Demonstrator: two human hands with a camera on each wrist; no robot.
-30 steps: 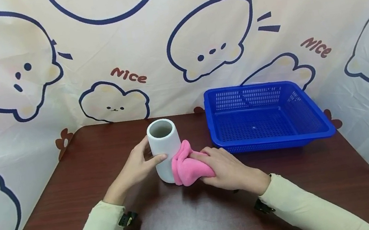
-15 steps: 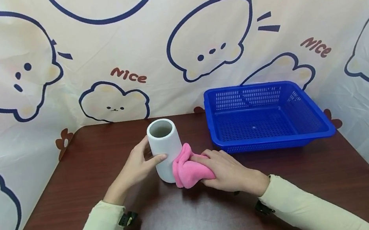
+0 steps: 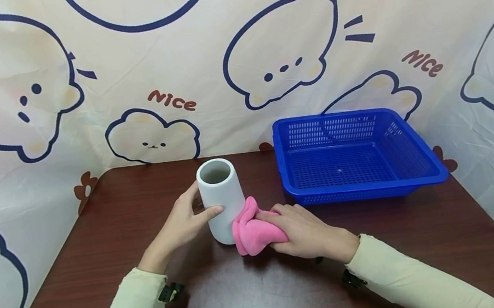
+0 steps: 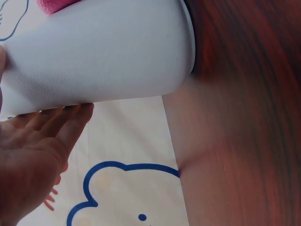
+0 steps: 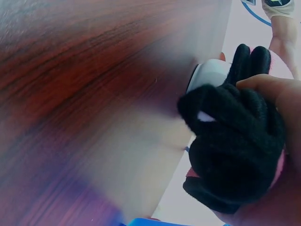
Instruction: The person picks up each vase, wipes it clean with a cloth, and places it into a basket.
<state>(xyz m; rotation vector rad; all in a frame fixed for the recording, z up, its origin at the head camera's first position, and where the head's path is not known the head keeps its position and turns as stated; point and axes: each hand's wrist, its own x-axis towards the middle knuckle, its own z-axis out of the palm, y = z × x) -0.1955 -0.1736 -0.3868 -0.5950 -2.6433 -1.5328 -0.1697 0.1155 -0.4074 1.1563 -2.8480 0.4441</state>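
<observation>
A pale grey-white vase [image 3: 227, 205] stands upright on the brown table, its round mouth facing up. My left hand [image 3: 182, 222] holds it from the left, thumb across the front and fingers behind. In the left wrist view the fingertips [image 4: 84, 110] meet the smooth wall of the vase [image 4: 108, 56]. My right hand [image 3: 303, 228] grips a bunched pink cloth [image 3: 258, 232] against the lower right side of the vase. Seen from the right wrist, the folded cloth [image 5: 230, 146] looks black on that side, with pink edges showing.
A blue perforated plastic basket [image 3: 340, 166] sits at the back right of the wood-grain table [image 3: 231, 305], with nothing in it. Behind the table hangs a cream sheet [image 3: 209, 63] printed with cartoon outlines. Dark bands [image 3: 170, 293] sit at the wrists.
My right hand and the pink cloth have slid slightly down along the vase's right side, toward me. The left hand and the vase have stayed put.
</observation>
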